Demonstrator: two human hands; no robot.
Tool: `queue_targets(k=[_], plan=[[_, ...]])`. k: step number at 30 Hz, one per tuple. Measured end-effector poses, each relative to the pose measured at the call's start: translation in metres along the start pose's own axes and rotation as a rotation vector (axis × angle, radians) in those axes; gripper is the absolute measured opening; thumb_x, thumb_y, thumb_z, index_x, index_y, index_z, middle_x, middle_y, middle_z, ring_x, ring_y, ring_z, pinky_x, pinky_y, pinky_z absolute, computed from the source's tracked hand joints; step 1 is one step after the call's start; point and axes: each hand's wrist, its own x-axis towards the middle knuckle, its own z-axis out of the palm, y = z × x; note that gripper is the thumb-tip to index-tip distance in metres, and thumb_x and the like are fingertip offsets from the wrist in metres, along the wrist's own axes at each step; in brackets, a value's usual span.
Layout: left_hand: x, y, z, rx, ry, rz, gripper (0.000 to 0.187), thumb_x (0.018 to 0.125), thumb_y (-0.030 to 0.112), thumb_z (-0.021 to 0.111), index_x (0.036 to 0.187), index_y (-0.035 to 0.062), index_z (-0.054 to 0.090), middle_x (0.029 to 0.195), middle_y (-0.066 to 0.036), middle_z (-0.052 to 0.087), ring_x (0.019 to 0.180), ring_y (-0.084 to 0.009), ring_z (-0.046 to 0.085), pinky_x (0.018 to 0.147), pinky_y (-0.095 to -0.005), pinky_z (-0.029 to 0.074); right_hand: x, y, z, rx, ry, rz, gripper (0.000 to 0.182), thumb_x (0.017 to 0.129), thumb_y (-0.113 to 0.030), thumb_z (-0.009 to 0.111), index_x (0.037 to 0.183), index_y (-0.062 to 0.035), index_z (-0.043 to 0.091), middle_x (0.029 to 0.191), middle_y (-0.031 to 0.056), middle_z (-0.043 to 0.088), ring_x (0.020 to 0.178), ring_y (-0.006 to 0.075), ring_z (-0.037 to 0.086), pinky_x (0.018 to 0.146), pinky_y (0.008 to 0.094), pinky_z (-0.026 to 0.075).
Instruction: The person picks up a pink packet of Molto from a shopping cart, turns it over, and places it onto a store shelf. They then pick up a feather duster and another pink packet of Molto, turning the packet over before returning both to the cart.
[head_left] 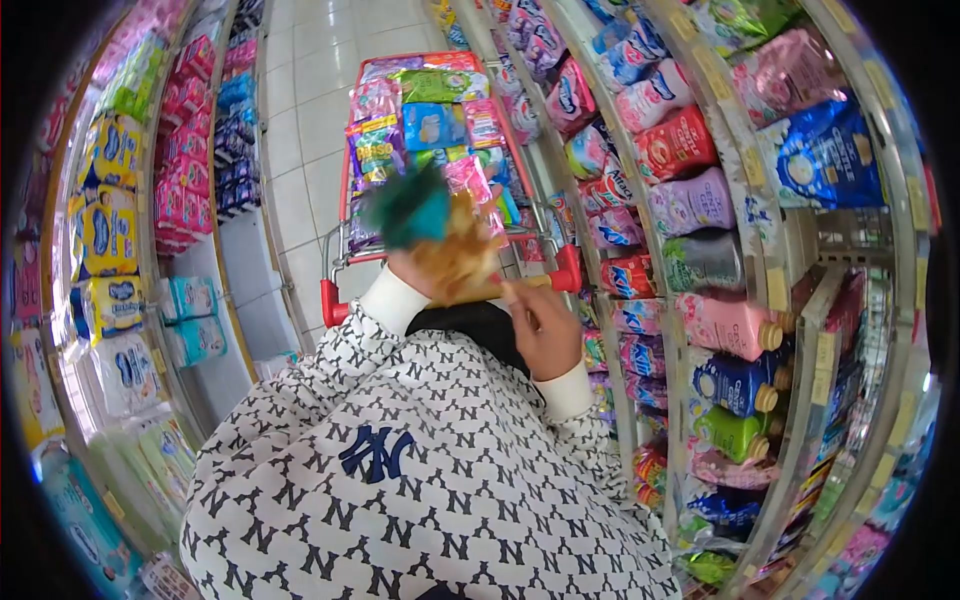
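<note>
My left hand (455,262) reaches up over the cart handle and is smeared by motion. A blurred teal-and-brown item (418,208) is at this hand, and its kind cannot be made out. Just to the right, my right hand (546,332) has its fingers curled in a pinch, with the tips close to the brown blur. What lies between those fingertips is too small to name. The shopping cart (335,303) with red corners stands directly in front of me, filled with colourful packets (434,126) that lie beyond my hands.
On the right, shelves hold refill pouches such as a blue pouch (820,155) and a red pouch (677,145). Shelves on the left carry yellow-and-blue packs (105,228) and pink packs (183,190). A tiled aisle floor (308,120) runs ahead beside the cart.
</note>
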Motion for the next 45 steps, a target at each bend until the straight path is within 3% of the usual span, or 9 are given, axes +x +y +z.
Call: queue_targets(k=[3,9,16,19,25,28,33,40,45], plan=[[0.006,-0.006,-0.001,-0.104,-0.26,-0.107,0.088,0.085,0.076,0.039,0.145,0.0106,0.036,0.145,-0.014,0.043,0.134,-0.0362,0.038,0.111,-0.0549,0.027,0.0,0.049,0.01,0.097,0.258,0.164,0.018,0.092,-0.017,0.063,0.099,-0.0009,0.068,0.083,0.0107,0.069,0.074,0.0183,0.067,0.065,0.0316,0.051],[0.013,-0.04,-0.006,0.053,-0.049,-0.213,0.069,0.098,0.057,0.037,0.14,0.0026,0.039,0.138,-0.015,0.05,0.125,-0.0339,0.05,0.106,-0.0501,0.038,0.003,0.053,0.009,0.672,0.242,0.353,0.015,0.092,-0.015,0.067,0.097,-0.0012,0.065,0.078,-0.006,0.058,0.068,0.0011,0.048,0.057,0.0192,0.039],[0.02,-0.057,-0.01,0.367,0.166,-0.137,0.062,0.1,0.056,0.03,0.135,0.0068,0.044,0.129,-0.012,0.057,0.116,-0.0267,0.056,0.102,-0.042,0.043,0.011,0.048,0.023,0.712,0.242,0.33,0.016,0.089,-0.013,0.068,0.094,0.0013,0.065,0.08,0.0003,0.061,0.066,0.006,0.053,0.06,0.0228,0.042],[0.02,-0.055,-0.033,0.29,0.096,-0.271,0.063,0.096,0.06,0.034,0.135,0.0113,0.045,0.132,-0.013,0.054,0.118,-0.0276,0.054,0.105,-0.041,0.04,0.023,0.029,0.002,0.225,0.125,0.13,0.018,0.085,-0.012,0.07,0.096,0.0012,0.065,0.08,0.0071,0.061,0.062,0.0131,0.055,0.057,0.0263,0.043],[0.025,-0.05,-0.031,0.005,-0.104,-0.189,0.069,0.094,0.056,0.039,0.149,0.016,0.029,0.152,-0.015,0.032,0.137,-0.0324,0.036,0.112,-0.0482,0.033,0.007,0.005,0.012,0.374,-0.011,0.154,0.018,0.087,-0.014,0.069,0.099,0.0,0.068,0.075,0.0064,0.058,0.062,0.0117,0.05,0.056,0.0254,0.039],[0.024,-0.043,-0.026,0.277,-0.086,-0.041,0.058,0.097,0.043,0.039,0.147,0.0139,0.031,0.152,-0.013,0.031,0.137,-0.0315,0.035,0.112,-0.0499,0.031,-0.003,0.022,0.008,0.197,0.027,0.109,0.018,0.09,-0.016,0.065,0.097,0.001,0.066,0.084,0.0133,0.063,0.067,0.0225,0.062,0.06,0.0304,0.046],[0.021,-0.027,-0.003,-0.293,0.071,-0.123,0.058,0.101,0.045,0.025,0.14,0.0039,0.04,0.14,-0.022,0.045,0.129,-0.0415,0.042,0.112,-0.0547,0.028,0.002,0.068,-0.019,0.023,0.24,0.364,0.022,0.093,-0.021,0.063,0.095,0.0,0.068,0.083,0.0148,0.064,0.07,0.0242,0.062,0.063,0.0321,0.047],[0.027,-0.027,-0.028,-0.071,-0.02,-0.193,0.058,0.1,0.044,0.031,0.142,0.0058,0.039,0.142,-0.016,0.046,0.13,-0.0319,0.046,0.109,-0.0518,0.034,-0.013,0.074,-0.002,-0.069,0.092,0.098,0.021,0.093,-0.021,0.061,0.093,-0.0005,0.067,0.077,0.0144,0.063,0.065,0.0248,0.061,0.061,0.0335,0.047],[0.023,-0.026,-0.014,-0.093,-0.044,-0.136,0.061,0.1,0.045,0.034,0.147,0.0065,0.031,0.151,-0.015,0.035,0.136,-0.0334,0.038,0.112,-0.0515,0.031,0.012,0.066,-0.029,0.06,0.233,0.411,0.021,0.091,-0.02,0.064,0.098,-0.0007,0.068,0.078,0.0139,0.064,0.069,0.0211,0.063,0.064,0.0333,0.049]])
